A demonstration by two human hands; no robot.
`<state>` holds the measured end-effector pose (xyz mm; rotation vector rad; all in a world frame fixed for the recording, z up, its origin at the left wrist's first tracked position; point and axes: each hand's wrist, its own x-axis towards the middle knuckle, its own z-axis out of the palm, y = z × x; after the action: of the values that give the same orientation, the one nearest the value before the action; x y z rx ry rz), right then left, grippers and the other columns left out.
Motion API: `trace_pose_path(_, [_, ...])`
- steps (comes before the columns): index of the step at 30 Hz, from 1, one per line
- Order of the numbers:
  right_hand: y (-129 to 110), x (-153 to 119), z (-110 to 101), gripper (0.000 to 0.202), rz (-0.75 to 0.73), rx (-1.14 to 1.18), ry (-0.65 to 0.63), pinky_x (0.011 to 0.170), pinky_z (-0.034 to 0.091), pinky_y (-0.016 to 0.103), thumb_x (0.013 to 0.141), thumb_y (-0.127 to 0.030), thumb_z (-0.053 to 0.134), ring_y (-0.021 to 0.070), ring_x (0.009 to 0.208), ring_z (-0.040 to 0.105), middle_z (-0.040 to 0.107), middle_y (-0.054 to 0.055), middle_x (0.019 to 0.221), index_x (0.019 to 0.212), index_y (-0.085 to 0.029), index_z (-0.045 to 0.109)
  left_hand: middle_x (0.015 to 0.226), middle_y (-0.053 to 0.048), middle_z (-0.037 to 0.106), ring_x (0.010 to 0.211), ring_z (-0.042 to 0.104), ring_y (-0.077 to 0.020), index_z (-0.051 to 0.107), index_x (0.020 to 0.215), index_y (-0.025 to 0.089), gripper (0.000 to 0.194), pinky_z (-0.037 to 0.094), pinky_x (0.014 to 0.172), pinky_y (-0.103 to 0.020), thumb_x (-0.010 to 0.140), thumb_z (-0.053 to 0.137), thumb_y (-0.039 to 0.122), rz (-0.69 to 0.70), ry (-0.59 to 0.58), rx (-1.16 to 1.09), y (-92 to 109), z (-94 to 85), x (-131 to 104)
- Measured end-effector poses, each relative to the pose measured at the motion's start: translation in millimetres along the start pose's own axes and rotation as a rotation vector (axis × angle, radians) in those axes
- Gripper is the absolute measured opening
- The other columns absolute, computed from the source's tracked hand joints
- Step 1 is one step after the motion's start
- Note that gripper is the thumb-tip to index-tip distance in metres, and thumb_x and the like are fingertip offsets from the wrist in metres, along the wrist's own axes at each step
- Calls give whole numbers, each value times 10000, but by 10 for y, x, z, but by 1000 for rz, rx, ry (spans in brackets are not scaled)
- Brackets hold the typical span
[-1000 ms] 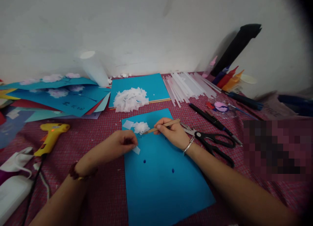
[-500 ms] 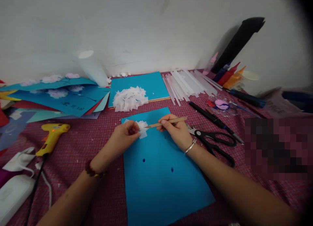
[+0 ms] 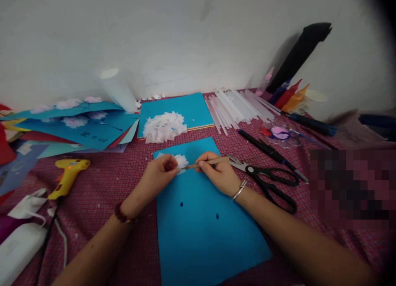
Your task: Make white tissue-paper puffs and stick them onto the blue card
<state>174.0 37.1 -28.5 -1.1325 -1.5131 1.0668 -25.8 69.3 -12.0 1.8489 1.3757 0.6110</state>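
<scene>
A blue sheet [image 3: 201, 228] with dark dots lies before me. Near its top left is a cluster of white paper pieces [image 3: 181, 160]. My right hand [image 3: 216, 170] grips a thin wooden stick [image 3: 213, 161], whose tip reaches down to the cluster's lower edge. At the left side of the cluster my left hand [image 3: 162, 170] has its thumb and forefinger pinched close to the stick's tip; what they hold, if anything, is too small to tell. Behind the sheet, a heap of white paper squares [image 3: 163, 127] rests on a blue stack [image 3: 193, 109].
Scissors [image 3: 266, 174] and a black pen [image 3: 262, 146] lie to the right, with white strips [image 3: 238, 106] behind them. Paint bottles [image 3: 287, 94] stand at the back right. On the left are a yellow glue gun [image 3: 68, 176], a power strip [image 3: 23, 253] and decorated blue cards [image 3: 80, 129].
The stick has tilted flatter and its tip has moved slightly down. My right hand has shifted a little left and down with it. My left hand stays beside the cluster.
</scene>
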Motion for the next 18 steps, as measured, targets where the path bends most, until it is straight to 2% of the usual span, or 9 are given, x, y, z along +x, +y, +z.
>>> trace_pose_path(6, [60, -15, 0, 137, -38, -111, -60, 598, 433, 267, 892, -249, 464, 149, 645, 562, 624, 2, 751, 842, -217, 587, 637, 21, 533, 559, 476, -107, 571, 740, 171, 211, 357, 500, -225, 772, 581, 379, -46, 206, -13, -75, -269, 12])
trace_pose_path(11, [66, -26, 9, 148, -64, -175, -81, 594, 420, 278, 895, -256, 467, 151, 630, 542, 620, 5, 749, 851, -218, 603, 628, 21, 545, 549, 488, -107, 586, 759, 164, 187, 375, 500, -223, 757, 584, 351, -112, 189, -55, -304, -422, 23])
trace_pose_path(13, [53, -25, 3, 143, -42, -99, -50, 613, 436, 285, 889, -269, 480, 159, 661, 567, 629, 12, 749, 844, -211, 603, 641, 16, 549, 559, 498, -112, 585, 772, 163, 182, 383, 501, -223, 763, 577, 345, -122, 189, -74, -385, -436, 34])
trace_pose_path(15, [45, -20, -12, 138, 9, 23, 33, 626, 458, 290, 877, -293, 500, 167, 673, 593, 635, 14, 720, 822, -206, 592, 657, 7, 558, 574, 512, -122, 580, 789, 163, 186, 396, 507, -231, 777, 561, 348, -124, 187, -71, -427, -449, 39])
trace_pose_path(18, [50, -12, -43, 141, 84, 148, 128, 625, 482, 295, 860, -318, 528, 169, 648, 608, 630, 6, 658, 791, -205, 576, 726, -20, 596, 661, 556, -155, 586, 808, 169, 183, 435, 589, -267, 792, 554, 349, -56, 197, 88, -394, -468, 16])
